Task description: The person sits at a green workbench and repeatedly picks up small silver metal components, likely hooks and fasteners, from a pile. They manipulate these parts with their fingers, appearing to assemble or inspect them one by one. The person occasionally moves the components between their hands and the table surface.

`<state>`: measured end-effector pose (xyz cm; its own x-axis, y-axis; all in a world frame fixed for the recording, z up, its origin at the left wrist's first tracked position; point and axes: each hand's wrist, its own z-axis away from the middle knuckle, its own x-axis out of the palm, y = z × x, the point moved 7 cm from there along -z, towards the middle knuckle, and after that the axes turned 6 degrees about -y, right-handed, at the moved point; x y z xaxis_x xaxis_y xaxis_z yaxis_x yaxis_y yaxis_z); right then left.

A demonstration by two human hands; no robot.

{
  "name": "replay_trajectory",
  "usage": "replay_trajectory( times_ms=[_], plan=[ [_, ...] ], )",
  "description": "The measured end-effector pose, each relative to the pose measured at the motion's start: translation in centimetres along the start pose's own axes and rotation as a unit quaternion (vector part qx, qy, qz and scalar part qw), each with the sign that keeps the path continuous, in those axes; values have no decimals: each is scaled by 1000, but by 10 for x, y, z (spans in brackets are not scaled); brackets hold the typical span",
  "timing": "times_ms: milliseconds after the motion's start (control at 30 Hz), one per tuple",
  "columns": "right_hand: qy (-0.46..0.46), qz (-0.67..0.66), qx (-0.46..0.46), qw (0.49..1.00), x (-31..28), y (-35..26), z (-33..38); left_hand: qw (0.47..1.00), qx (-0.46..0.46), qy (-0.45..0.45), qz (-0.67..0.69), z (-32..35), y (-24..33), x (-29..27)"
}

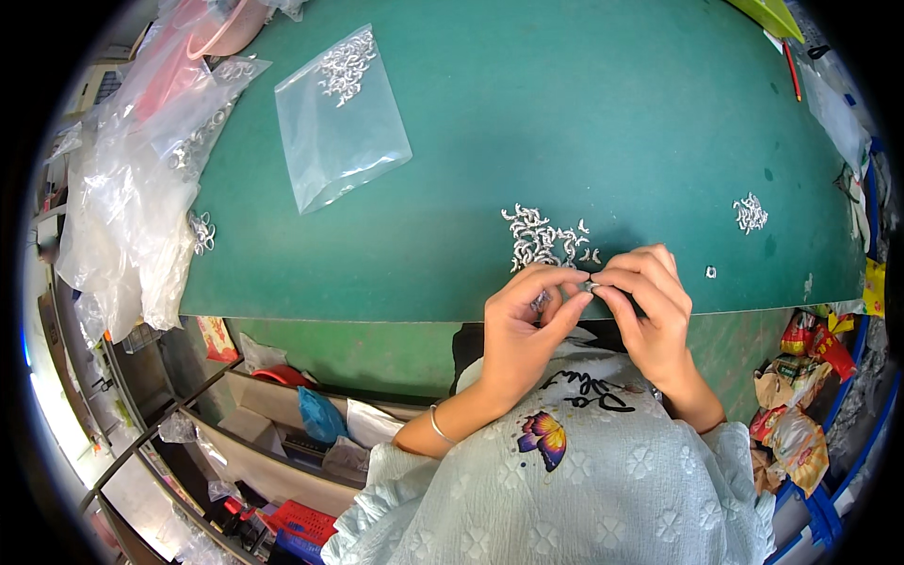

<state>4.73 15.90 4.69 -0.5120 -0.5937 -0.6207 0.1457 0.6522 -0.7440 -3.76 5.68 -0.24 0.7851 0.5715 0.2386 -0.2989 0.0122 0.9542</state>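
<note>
Close together at the near edge of the green table, my left hand (pixel 535 315) and my right hand (pixel 650 301) pinch a tiny silvery metal piece (pixel 590 285) between their fingertips. Most of that piece is covered by the fingers, so its exact shape is hidden. Just beyond my left hand lies a loose pile of small curved silvery pieces (pixel 533 235), with a few strays on its right side. To the right of my right hand, one small squarish metal piece (pixel 711 272) lies alone. Farther right sits a smaller heap of silvery pieces (pixel 750 215).
A clear plastic bag (pixel 344 141) with more curved pieces lies at the far left of the green tabletop (pixel 565 104). Large crumpled plastic bags (pixel 132 207) hang over the left edge beside several metal rings (pixel 201 233). An open drawer (pixel 282 428) is below left; packets (pixel 796 377) are below right.
</note>
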Motion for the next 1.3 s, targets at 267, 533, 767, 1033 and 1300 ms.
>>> replay_trajectory(
  times_ms=[267,533,767,1033,1300],
  plan=[
    [-13,2,-5,1000,-6,-6,0,1000,-9,-11,-5,2,-4,1],
    [-15,-36,91,995,-4,23,2,915,-167,-93,355,2,-26,7],
    [-4,136,5,991,13,25,5,960,-90,-37,263,-2,-17,0],
    [19,39,-43,998,2,9,4,988,-111,-11,111,1,-16,0],
    [15,15,-92,996,-3,-8,4,994,-65,-27,84,0,-11,5]
  ],
)
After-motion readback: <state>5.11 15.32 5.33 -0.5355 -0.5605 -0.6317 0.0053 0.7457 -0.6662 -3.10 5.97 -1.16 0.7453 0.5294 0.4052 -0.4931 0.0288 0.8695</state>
